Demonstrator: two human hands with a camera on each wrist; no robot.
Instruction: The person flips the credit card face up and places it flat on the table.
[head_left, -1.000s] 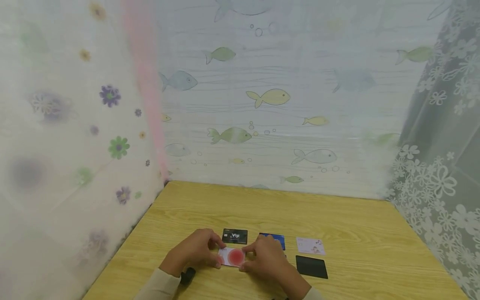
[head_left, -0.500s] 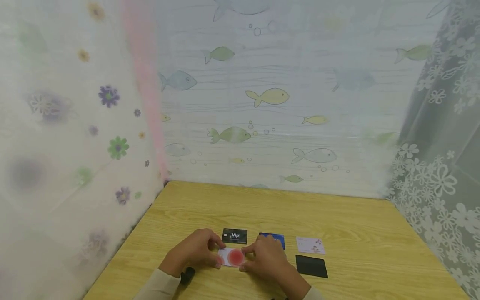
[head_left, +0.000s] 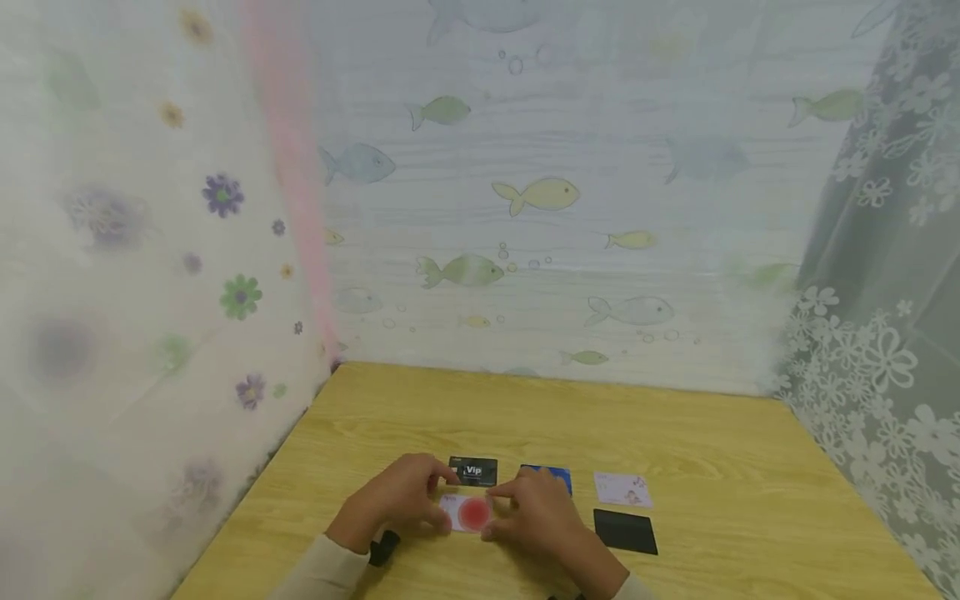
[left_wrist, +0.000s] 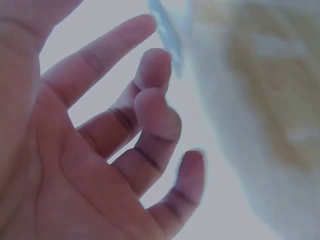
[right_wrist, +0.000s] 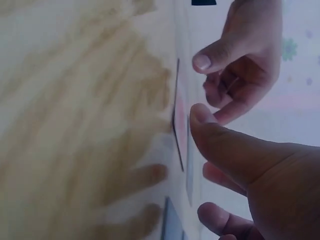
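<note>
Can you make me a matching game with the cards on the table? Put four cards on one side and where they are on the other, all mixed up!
Cards
1. red-circle card
2. Vip card
3. blue card
4. plain black card

Places
A. peeking out beyond the right hand
B. on the near side of the pale card
C. between the left hand and the right hand
D. straight beyond the red-circle card

Pairs: 1-C, 2-D, 3-A, 4-B

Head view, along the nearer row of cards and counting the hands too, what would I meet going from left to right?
The bare left hand, the whitish rectangular card with a big red circle, the bare right hand, the plain black rectangular card.
</note>
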